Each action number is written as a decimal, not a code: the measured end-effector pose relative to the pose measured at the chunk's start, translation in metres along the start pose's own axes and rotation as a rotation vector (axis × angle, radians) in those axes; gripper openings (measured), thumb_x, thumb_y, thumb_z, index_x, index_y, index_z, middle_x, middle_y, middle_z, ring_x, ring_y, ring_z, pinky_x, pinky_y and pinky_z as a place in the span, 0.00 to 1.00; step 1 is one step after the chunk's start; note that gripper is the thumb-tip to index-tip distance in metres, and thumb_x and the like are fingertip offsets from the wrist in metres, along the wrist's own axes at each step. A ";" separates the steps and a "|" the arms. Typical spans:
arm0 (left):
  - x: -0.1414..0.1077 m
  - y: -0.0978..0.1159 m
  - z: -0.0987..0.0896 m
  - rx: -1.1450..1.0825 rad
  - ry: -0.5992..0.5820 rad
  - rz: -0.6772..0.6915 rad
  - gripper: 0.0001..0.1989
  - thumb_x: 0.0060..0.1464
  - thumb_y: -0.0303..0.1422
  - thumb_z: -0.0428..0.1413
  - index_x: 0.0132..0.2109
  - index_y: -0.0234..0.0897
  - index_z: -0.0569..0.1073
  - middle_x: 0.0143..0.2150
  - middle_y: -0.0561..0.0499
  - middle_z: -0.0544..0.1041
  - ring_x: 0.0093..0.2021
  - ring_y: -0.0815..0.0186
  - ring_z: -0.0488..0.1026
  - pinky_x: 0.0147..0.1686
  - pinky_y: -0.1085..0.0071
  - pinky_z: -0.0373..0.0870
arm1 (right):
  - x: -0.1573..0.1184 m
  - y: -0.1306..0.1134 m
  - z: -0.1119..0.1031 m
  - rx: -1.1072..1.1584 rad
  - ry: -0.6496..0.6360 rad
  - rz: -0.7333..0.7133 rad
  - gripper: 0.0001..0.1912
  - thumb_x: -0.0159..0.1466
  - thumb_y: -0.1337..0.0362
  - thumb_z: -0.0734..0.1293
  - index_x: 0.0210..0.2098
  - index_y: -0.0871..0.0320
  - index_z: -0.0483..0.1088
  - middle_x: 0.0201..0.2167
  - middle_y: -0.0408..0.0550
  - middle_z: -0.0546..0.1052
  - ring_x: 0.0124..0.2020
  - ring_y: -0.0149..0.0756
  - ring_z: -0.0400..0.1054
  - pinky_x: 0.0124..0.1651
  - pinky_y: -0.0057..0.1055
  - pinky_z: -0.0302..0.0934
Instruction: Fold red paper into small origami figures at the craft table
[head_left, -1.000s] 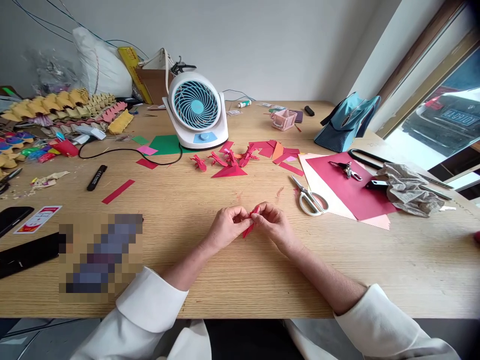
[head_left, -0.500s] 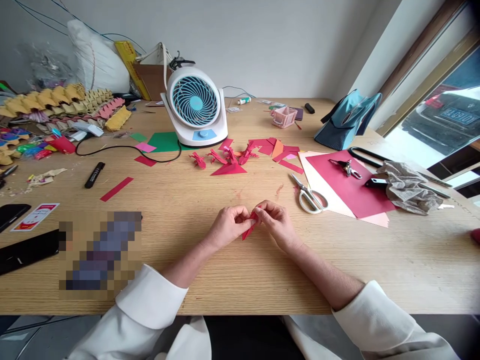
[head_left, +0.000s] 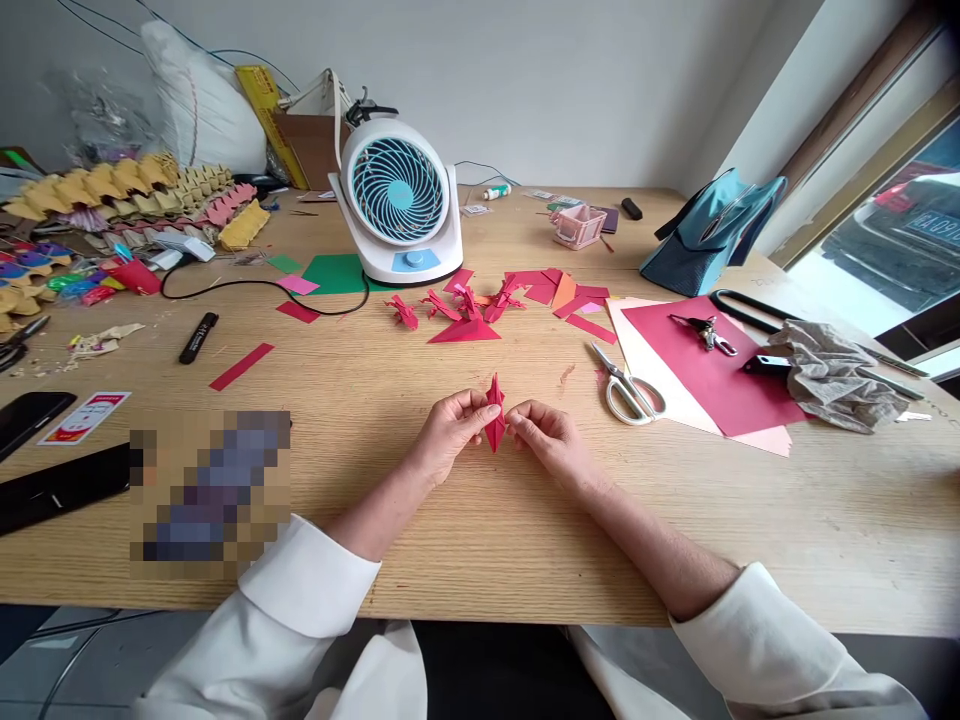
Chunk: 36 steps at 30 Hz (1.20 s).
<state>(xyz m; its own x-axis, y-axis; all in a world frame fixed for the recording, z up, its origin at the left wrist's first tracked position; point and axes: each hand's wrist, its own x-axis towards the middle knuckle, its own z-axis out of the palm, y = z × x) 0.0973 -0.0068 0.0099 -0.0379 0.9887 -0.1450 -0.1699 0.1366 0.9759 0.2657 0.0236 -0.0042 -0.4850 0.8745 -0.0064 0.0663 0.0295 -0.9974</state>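
Observation:
My left hand (head_left: 455, 428) pinches a narrow piece of folded red paper (head_left: 494, 425) between thumb and fingers. The paper stands nearly upright, pointed at top and bottom, with small flaps at its sides. At its right edge, the closed fingertips of my right hand (head_left: 546, 436) meet the paper; the exact contact is partly hidden. Beyond my hands lie several red origami figures (head_left: 466, 305) and a flat red folded triangle (head_left: 465, 331). To the right rest white-handled scissors (head_left: 630, 392).
A white and blue fan (head_left: 399, 200) stands at the back. On the right are a red sheet (head_left: 705, 370), crumpled grey cloth (head_left: 847, 380) and a teal bag (head_left: 709, 235). A black marker (head_left: 199, 338), a red strip (head_left: 241, 367) and a black phone (head_left: 67, 488) lie left.
The folded paper has turned from slanting to nearly upright and shows more of its length. My right hand has shifted from its top to its right edge. The view has moved slightly.

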 end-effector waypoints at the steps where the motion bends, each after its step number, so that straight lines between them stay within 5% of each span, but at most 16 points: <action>1: 0.000 0.000 0.001 -0.016 0.010 -0.008 0.18 0.43 0.42 0.66 0.31 0.34 0.71 0.28 0.55 0.70 0.27 0.74 0.64 0.25 0.77 0.58 | -0.001 -0.001 0.001 -0.025 -0.019 -0.002 0.21 0.63 0.45 0.65 0.31 0.59 0.70 0.23 0.41 0.68 0.24 0.29 0.60 0.30 0.28 0.54; 20: 0.000 -0.002 -0.004 0.246 -0.123 0.092 0.15 0.46 0.41 0.64 0.32 0.31 0.75 0.24 0.56 0.68 0.23 0.75 0.59 0.22 0.76 0.54 | -0.005 -0.002 0.008 -0.284 -0.012 -0.023 0.14 0.62 0.56 0.65 0.25 0.59 0.67 0.20 0.41 0.67 0.21 0.27 0.53 0.25 0.27 0.48; 28: 0.003 -0.007 -0.011 0.157 -0.161 0.044 0.15 0.48 0.41 0.63 0.30 0.32 0.71 0.26 0.55 0.67 0.25 0.74 0.60 0.22 0.77 0.57 | -0.005 -0.002 0.005 -0.162 -0.051 -0.057 0.15 0.63 0.53 0.65 0.29 0.59 0.68 0.24 0.43 0.70 0.25 0.29 0.60 0.30 0.28 0.54; 33: 0.003 -0.010 -0.013 0.331 -0.170 0.057 0.13 0.49 0.38 0.61 0.28 0.33 0.69 0.23 0.57 0.64 0.22 0.76 0.57 0.21 0.77 0.52 | 0.000 0.000 0.003 0.070 0.019 -0.094 0.16 0.60 0.50 0.69 0.37 0.57 0.69 0.33 0.47 0.74 0.33 0.33 0.67 0.38 0.31 0.62; 36: 0.001 -0.012 -0.010 0.405 -0.224 0.053 0.14 0.50 0.37 0.61 0.26 0.35 0.66 0.21 0.58 0.65 0.21 0.75 0.60 0.21 0.77 0.54 | 0.001 0.003 0.003 0.132 0.024 -0.076 0.17 0.58 0.50 0.71 0.35 0.57 0.69 0.31 0.45 0.74 0.31 0.32 0.67 0.36 0.31 0.63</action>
<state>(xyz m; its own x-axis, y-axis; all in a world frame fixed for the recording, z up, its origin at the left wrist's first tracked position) 0.0897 -0.0079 -0.0038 0.1849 0.9778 -0.0983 0.2266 0.0549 0.9724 0.2627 0.0225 -0.0073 -0.4631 0.8835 0.0701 -0.0865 0.0337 -0.9957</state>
